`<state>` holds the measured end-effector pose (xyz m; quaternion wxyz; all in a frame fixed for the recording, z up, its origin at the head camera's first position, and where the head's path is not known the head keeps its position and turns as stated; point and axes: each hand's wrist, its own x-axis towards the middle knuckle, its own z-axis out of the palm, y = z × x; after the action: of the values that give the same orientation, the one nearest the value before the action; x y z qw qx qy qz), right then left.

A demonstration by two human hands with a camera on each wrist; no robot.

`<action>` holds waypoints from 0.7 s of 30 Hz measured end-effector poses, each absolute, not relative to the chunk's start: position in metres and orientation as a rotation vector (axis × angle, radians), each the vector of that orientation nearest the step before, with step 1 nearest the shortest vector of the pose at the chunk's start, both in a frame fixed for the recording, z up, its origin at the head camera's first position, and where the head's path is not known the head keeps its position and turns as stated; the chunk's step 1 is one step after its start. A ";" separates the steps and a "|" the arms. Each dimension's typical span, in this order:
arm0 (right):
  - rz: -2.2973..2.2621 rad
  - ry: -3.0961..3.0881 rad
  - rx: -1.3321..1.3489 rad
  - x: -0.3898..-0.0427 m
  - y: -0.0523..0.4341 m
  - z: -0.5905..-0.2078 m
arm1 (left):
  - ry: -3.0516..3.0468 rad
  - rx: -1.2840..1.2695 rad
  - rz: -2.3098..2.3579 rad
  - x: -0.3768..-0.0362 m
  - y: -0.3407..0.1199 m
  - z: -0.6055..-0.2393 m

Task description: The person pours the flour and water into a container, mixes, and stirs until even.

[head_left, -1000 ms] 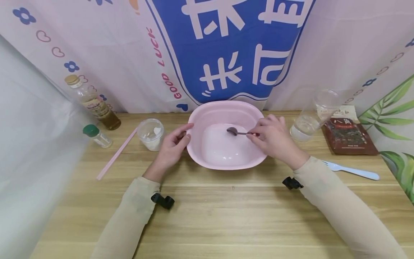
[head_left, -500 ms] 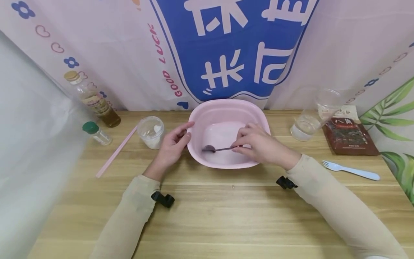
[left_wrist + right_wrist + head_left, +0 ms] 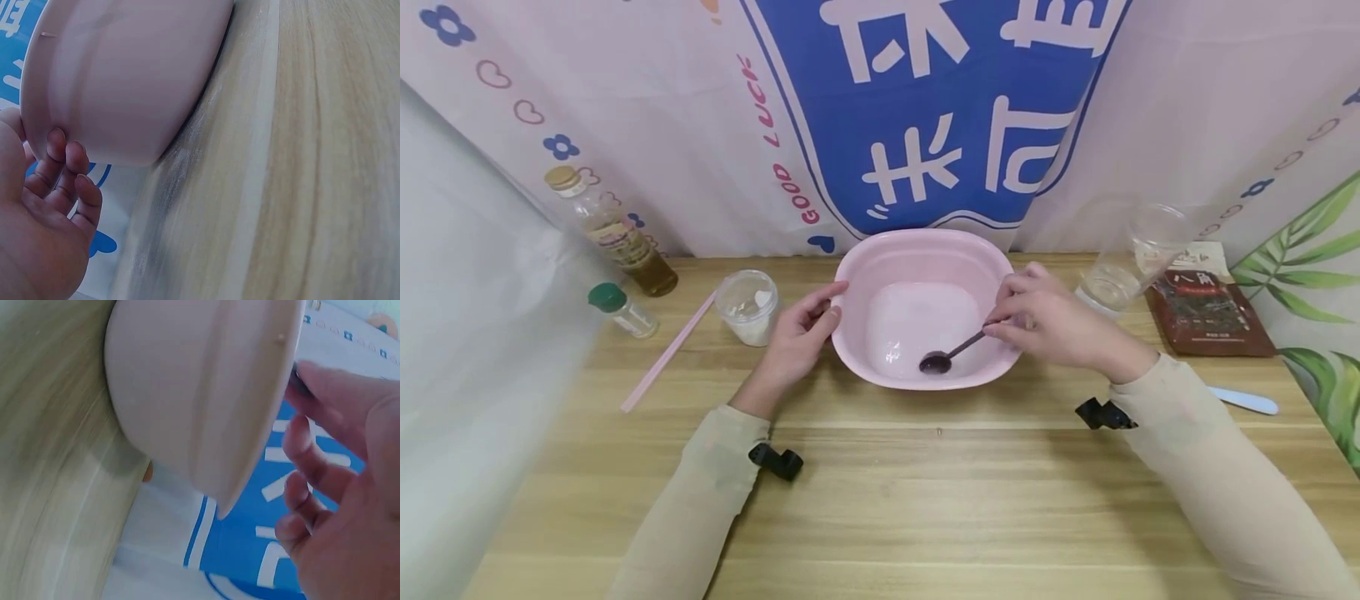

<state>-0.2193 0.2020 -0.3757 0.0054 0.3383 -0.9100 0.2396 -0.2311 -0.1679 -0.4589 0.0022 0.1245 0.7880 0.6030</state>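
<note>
Pink basin (image 3: 925,250) sits centre-table; my left hand (image 3: 797,337) braces its nine-o'clock rim, my right hand (image 3: 1060,325) pinches the spoon (image 3: 947,354), bowl apparently touching bottom. I'd stir gently, wrist low.

I see a glossy, smooth pink plastic basin (image 3: 925,250) on a matt wood-grain table (image 3: 925,492). The spoon (image 3: 951,352) inside looks like dark shiny plastic. At ten o'clock stands a clear plastic cup (image 3: 748,305); behind hangs printed cloth (image 3: 700,125).
</note>
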 end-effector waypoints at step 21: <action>0.827 -2.785 0.780 -0.236 0.177 -0.402 | 2.490 0.409 1.884 -0.232 -0.168 -0.458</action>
<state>-0.2365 0.1765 -0.4018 0.0668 0.2588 -0.9238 0.2743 -0.2319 -0.1682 -0.4584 -0.0037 0.1299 0.7906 0.5984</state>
